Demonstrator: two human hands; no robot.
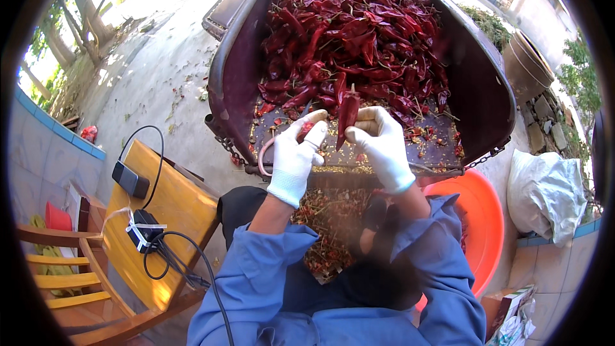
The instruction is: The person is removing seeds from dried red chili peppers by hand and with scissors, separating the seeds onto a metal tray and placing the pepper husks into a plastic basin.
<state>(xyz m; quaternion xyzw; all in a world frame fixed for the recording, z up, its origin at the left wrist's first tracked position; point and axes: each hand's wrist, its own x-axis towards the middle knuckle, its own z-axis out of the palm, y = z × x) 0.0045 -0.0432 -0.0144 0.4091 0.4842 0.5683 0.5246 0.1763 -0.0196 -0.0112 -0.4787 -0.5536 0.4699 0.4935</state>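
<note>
My right hand (379,144), in a white glove, pinches a long dried red chili pepper (348,117) upright between thumb and fingers. Close by on its left, my left hand (296,154), also gloved, is closed with a red piece of chili (305,131) showing between the fingers. A pink loop (264,156), like a scissors handle, shows beside this hand; whether the hand grips it I cannot tell. Both hands are over the near end of a dark red cart bed (477,83). A large heap of dried red chilies (359,25) fills its far part.
Yellow seeds and chili scraps litter the near bed floor. Below lies a pile of stems and bits (327,230). An orange basin (477,218) stands right, near a white sack (544,192). At left, a wooden chair (173,211) carries black adapters (144,227) with trailing cables.
</note>
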